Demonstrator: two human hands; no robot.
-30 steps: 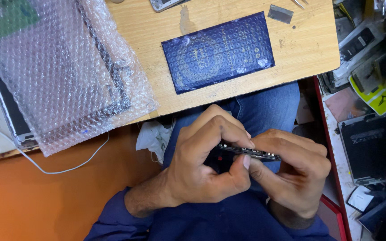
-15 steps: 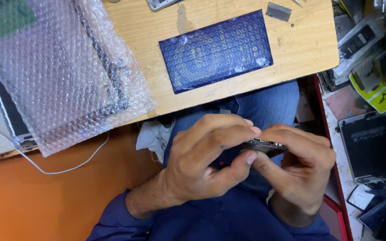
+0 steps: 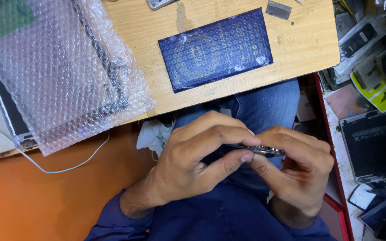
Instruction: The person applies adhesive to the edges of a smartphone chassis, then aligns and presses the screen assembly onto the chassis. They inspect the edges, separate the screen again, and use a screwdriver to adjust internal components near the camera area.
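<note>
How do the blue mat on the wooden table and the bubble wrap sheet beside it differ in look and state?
The blue mat is dark, opaque and lies flat; the bubble wrap is clear and crumpled. The mat carries nothing on top, while the bubble wrap covers a dark frame-like part. The mat sits wholly on the wooden table; the bubble wrap spills over its near edge. Both have dotted surfaces and lie untouched by either hand.

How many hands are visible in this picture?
2. The left hand and the right hand meet above the lap, both gripping a thin dark flat device. No other person's hands show.
</note>
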